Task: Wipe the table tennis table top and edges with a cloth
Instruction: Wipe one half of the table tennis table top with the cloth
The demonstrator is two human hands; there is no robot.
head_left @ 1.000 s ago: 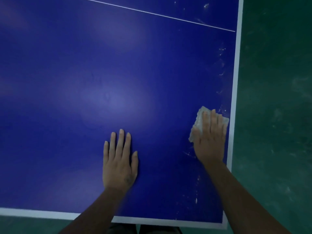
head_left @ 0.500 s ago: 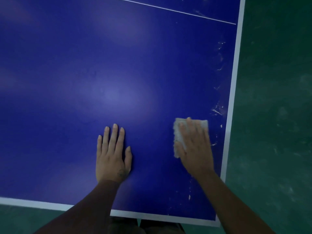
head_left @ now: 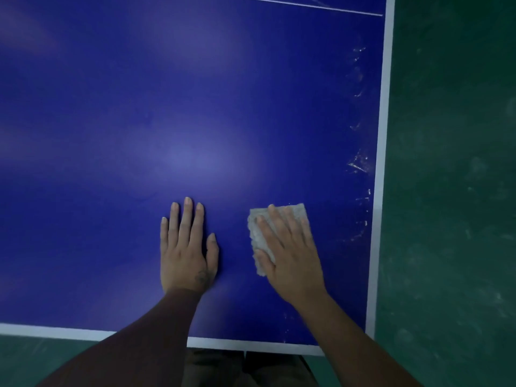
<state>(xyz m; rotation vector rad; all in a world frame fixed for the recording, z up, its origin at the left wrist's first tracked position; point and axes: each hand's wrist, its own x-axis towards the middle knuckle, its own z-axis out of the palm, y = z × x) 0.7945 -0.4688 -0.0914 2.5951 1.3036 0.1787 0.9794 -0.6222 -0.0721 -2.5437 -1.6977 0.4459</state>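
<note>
Bench: the bench [head_left: 111, 121] has a smooth, flat, deep blue top with a soft pale sheen near its middle. A white painted band [head_left: 384, 135] runs along the right edge and the near edge, and 1 thin white line crosses the far end.
Cloth: the cloth [head_left: 258, 238] is pale grey-white and roughly rectangular, with a fuzzy, ragged outline. It lies flat on the bench toward the near right corner, apart from the right-edge band.
Right hand: the right hand [head_left: 290, 255] lies palm-down on the cloth, its fingers [head_left: 265, 227] straight and slightly spread, pressing rather than gripping. It covers most of the cloth, leaving the left strip and the far edge showing.
Left hand: the left hand [head_left: 187, 252] rests flat on bare bench just left of the cloth, not touching it. Its fingers [head_left: 187, 219] are straight and close together, the thumb is out to the side, and it holds nothing.
Marks: white streaks and specks [head_left: 358, 163] run in a strip just inside the right edge.
Floor: the floor [head_left: 446, 191] is dark green, mottled with pale scuffs, and shows past the right and near edges.
Trousers: dark trousers [head_left: 245, 367] show below the near edge.
In the way: 2 forearms cross the near-edge band, and the right one hides the near right corner.
</note>
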